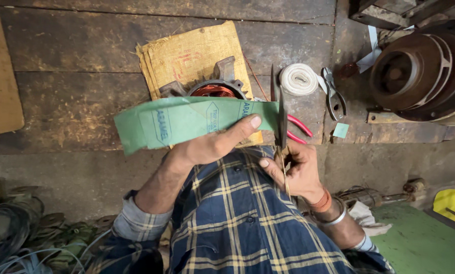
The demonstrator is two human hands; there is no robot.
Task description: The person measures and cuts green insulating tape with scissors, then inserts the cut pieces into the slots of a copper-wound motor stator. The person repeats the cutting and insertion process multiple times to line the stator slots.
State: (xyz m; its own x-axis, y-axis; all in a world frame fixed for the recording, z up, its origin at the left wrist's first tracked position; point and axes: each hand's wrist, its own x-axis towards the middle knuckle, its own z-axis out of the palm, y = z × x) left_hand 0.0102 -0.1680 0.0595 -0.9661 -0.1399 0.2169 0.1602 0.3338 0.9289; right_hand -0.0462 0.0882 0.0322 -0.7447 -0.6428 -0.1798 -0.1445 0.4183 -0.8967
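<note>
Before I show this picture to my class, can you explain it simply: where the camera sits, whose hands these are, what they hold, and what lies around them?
The single picture comes from a camera worn on a person's head, looking down over a checked shirt at their own two bare hands. The left hand grips a long strip of green paper. The right hand holds scissors, blades up at the strip's end. Beyond the strip, a metal motor housing with copper windings sits on a folded sack on the dark wooden boards. Nearby lie a roll of white tape, grey pliers, red-handled pliers and, at right, a rusty round machine part.
</note>
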